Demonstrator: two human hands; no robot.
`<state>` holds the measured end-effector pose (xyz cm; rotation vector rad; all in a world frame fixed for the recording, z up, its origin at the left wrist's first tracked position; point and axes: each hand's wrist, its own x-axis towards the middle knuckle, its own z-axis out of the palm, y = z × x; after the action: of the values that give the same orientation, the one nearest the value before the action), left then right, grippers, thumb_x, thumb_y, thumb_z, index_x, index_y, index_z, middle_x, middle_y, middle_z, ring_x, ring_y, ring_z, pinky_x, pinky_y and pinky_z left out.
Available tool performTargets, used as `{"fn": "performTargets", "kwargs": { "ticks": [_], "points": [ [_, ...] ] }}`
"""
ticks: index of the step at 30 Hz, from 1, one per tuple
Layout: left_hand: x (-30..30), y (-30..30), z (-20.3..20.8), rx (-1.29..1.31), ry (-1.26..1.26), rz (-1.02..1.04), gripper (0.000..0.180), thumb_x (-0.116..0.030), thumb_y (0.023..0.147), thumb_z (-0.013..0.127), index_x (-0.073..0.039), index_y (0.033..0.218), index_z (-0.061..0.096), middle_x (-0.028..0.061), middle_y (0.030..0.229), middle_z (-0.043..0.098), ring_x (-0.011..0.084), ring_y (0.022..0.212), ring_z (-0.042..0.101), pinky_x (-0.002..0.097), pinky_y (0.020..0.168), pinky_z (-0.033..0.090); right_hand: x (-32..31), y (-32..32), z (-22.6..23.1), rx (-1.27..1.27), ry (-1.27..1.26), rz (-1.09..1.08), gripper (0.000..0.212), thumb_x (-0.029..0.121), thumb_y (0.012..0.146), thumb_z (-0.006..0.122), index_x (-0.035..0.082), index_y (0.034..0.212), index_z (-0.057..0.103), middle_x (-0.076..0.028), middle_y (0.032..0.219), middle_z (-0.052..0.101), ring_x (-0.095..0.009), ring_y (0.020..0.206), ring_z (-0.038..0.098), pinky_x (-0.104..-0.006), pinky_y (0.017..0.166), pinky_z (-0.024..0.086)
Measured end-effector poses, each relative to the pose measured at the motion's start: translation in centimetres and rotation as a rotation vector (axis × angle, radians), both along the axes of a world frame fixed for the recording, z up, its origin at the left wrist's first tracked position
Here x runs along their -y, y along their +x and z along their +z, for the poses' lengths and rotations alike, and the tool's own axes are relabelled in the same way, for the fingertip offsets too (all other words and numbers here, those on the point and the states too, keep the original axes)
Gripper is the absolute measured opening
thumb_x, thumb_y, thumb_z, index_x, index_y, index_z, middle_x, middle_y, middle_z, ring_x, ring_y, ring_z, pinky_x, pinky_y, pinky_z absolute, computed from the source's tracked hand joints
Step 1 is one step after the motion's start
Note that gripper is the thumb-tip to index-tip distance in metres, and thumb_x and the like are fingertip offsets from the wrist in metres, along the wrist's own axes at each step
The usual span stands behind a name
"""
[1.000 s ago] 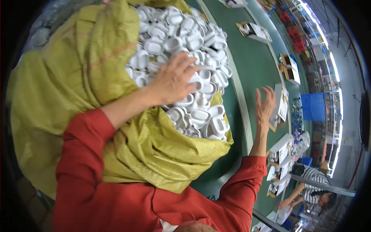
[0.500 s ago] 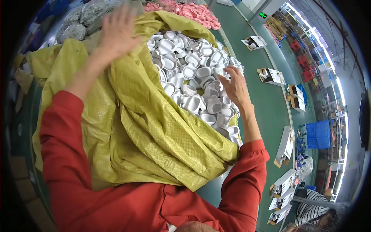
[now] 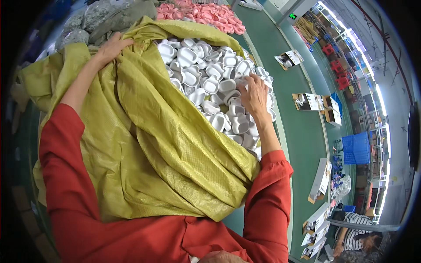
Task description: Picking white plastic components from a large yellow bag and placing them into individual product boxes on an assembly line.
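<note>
head: left hand (image 3: 108, 50) on sack (image 3: 162, 140), right hand (image 3: 256, 97) at white pieces (image 3: 211, 85).

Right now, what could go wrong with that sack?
1. White pieces pile loosely at the right side of the yellow sack, beside the green surface; a push from the right grip might spill some.
2. The left grip is on loose, folded fabric near the sack's mouth; a tug could drag folds over the pieces.
</note>
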<state>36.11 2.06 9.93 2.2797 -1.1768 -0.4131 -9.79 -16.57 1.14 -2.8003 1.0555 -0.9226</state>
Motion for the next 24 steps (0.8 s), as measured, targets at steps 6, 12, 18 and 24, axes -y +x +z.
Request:
{"fn": "performTargets", "kwargs": {
  "ticks": [6, 12, 18, 24],
  "points": [
    [-2.6, -1.9, 2.1, -0.955, -0.262, -0.15, 0.032, -0.03, 0.09, 0.058, -0.005, 0.102, 0.073, 0.0062, 0.097, 0.072, 0.0142, 0.085, 0.067, 0.0284, 0.081, 0.054, 0.2, -2.7, -1.0, -0.155, 0.085, -0.211, 0.034, 0.032, 0.092, 0.061, 0.005, 0.113, 0.065, -0.015, 0.122, 0.064, -0.034, 0.114, 0.058, -0.0492, 0.094, 0.04],
    [-10.2, -8.3, 4.0, -0.557, -0.432, -0.561, 0.026, -0.02, 0.092, 0.062, 0.0, 0.104, 0.073, 0.0141, 0.1, 0.073, 0.0214, 0.092, 0.068, 0.0358, 0.086, 0.054, -0.7, -4.4, -0.7, -0.048, 0.287, -0.18, 0.031, 0.033, 0.089, 0.062, 0.006, 0.101, 0.069, -0.015, 0.107, 0.069, -0.034, 0.105, 0.063, -0.0506, 0.089, 0.041],
    [-12.0, -10.0, 5.9, -0.546, -0.428, -0.545, 0.027, -0.022, 0.09, 0.065, 0.001, 0.105, 0.073, 0.0157, 0.101, 0.073, 0.0249, 0.092, 0.068, 0.0387, 0.086, 0.054, -0.6, -6.9, -1.8, -0.065, 0.25, -0.341, 0.029, 0.024, 0.082, 0.067, 0.002, 0.102, 0.065, -0.021, 0.093, 0.069, -0.041, 0.089, 0.066, -0.051, 0.082, 0.047],
    [-12.6, -9.6, 7.8, -0.785, -0.368, -0.465, 0.028, -0.022, 0.09, 0.065, 0.001, 0.105, 0.073, 0.0164, 0.101, 0.073, 0.0267, 0.092, 0.068, 0.0383, 0.087, 0.054, -0.6, -9.5, -3.0, 0.052, 0.37, -0.337, 0.03, 0.028, 0.077, 0.076, 0.0, 0.087, 0.071, -0.027, 0.096, 0.065, -0.041, 0.1, 0.061, -0.0474, 0.083, 0.051]
  ]
}}
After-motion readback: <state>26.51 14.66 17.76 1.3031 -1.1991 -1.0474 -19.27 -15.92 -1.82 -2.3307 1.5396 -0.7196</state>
